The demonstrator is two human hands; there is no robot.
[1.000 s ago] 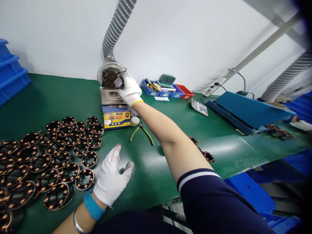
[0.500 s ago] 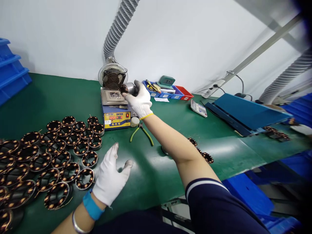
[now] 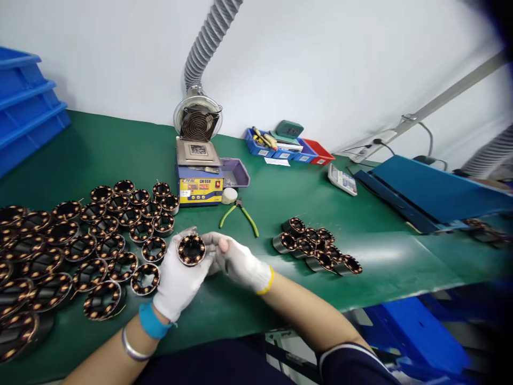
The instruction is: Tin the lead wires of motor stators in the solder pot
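The left hand (image 3: 179, 279) clasps a wound ring (image 3: 191, 260); the right hand (image 3: 239, 261) curls beside it, its grip unclear; slack fingers could drop it.

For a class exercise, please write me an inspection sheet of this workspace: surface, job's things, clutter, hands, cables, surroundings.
Surface: green bench, glossy.
Job's things: one copper-wound ring in hand; more rings grouped at left and right; yellow-fronted unit behind.
Clutter: pliers, purple tray, clock, calculator.
Hands: both gloved; left hand holds the ring, right hand beside it, contact unclear.
Cables: black cables at the power strip.
Surroundings: blue crates stacked at left; grey duct above the unit.
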